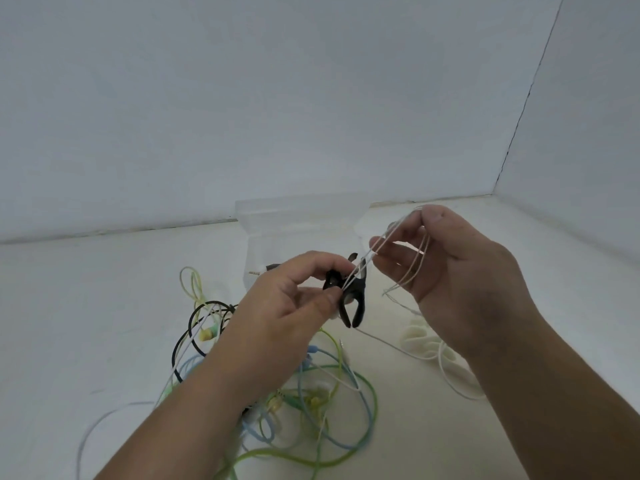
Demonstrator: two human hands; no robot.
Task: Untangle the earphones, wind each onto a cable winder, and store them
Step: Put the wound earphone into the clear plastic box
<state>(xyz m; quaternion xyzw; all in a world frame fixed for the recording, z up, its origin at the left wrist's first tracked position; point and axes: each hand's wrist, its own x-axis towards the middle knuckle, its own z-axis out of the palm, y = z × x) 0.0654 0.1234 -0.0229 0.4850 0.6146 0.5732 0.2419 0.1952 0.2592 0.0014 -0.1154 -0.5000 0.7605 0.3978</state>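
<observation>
My left hand (298,299) pinches a black cable winder (353,303) above the table, thumb and fingers on its middle. A thin white earphone cable (412,258) runs from the winder up to my right hand (460,258), which holds several loops of it between thumb and fingers. The cable's loose end trails down to the table at the right. Below my hands lies a tangle of green, blue, yellow and black earphone cables (322,393).
A clear plastic box (298,216) stands at the back by the wall, a jack plug (259,270) showing at its left side. White cable winders (426,344) lie on the table under my right wrist. Walls close in behind and at the right.
</observation>
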